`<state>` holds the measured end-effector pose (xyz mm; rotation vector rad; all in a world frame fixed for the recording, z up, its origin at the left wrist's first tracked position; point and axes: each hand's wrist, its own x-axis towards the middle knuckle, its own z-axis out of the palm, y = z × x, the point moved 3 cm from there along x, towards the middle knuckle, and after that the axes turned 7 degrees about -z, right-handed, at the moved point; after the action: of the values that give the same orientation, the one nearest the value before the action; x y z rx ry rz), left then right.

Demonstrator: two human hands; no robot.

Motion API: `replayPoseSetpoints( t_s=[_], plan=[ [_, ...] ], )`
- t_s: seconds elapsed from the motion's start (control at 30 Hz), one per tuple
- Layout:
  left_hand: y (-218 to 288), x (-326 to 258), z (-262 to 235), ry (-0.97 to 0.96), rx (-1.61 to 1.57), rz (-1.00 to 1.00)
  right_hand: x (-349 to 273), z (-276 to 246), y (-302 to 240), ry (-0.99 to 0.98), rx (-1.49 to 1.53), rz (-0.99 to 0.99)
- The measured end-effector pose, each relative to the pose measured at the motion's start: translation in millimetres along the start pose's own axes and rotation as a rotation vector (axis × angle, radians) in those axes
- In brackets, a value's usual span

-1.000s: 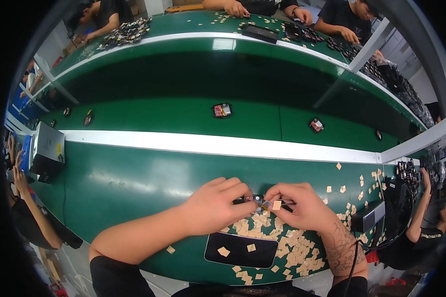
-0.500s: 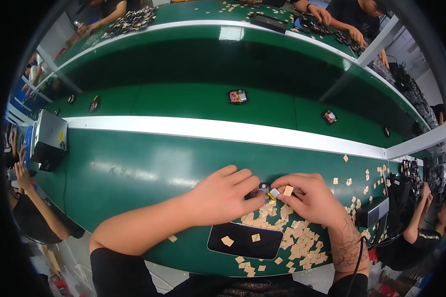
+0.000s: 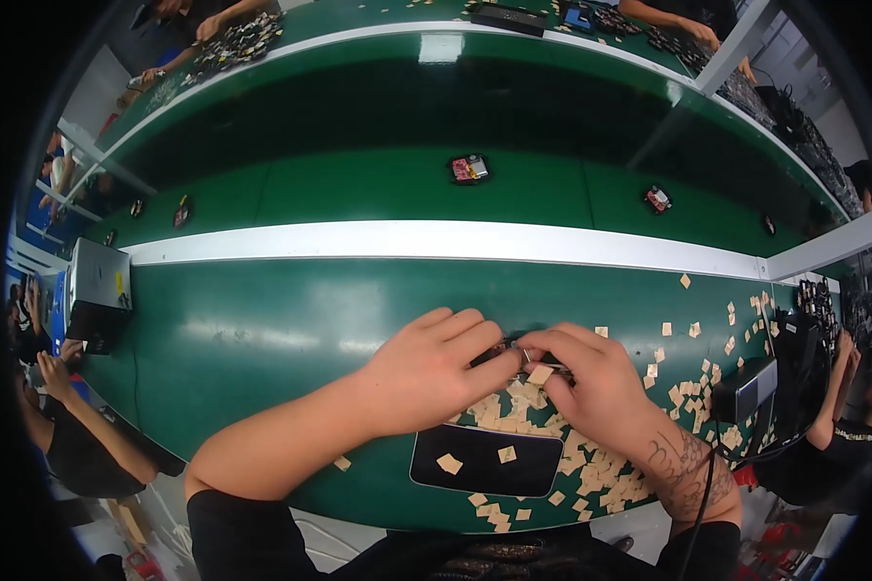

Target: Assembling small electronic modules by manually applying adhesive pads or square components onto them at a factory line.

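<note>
Head view, left hand (image 3: 438, 362) pinching dark device (image 3: 489, 354), right hand (image 3: 599, 381), now closer, gripping beige square (image 3: 541, 375)

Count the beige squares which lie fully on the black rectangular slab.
2 on the slab: one beige square toward its left end, another square just right of its middle.

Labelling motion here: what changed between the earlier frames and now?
Over the last half second, the right hand moved left, closing up to the left hand and bringing its beige square along. The silver piece at its fingertips can't be made out now. No release visible. Unchanged: left hand's grip on the device; two squares on the phone.
</note>
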<state>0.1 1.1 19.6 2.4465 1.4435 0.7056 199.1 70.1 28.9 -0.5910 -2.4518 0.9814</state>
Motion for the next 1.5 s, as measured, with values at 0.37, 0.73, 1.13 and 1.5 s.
replayPoseSetpoints(
  t_s=[0.37,0.73,1.13,1.5],
  plan=[
    [-2.1,0.7,-2.1,-0.005,-0.121,-0.076,3.5,2.1,4.7,0.008,0.104,0.131],
    [1.9,3.2,-2.1,0.021,-0.177,-0.074,8.3,4.7,-8.0,0.029,-0.046,0.138],
    [11.7,4.8,-4.1,0.243,-0.165,-0.003,5.5,-2.9,8.1,0.061,0.337,0.266],
    [-1.1,9.6,-0.4,0.027,-0.550,-0.471,8.5,2.3,10.1,0.071,0.468,0.264]
  ],
)
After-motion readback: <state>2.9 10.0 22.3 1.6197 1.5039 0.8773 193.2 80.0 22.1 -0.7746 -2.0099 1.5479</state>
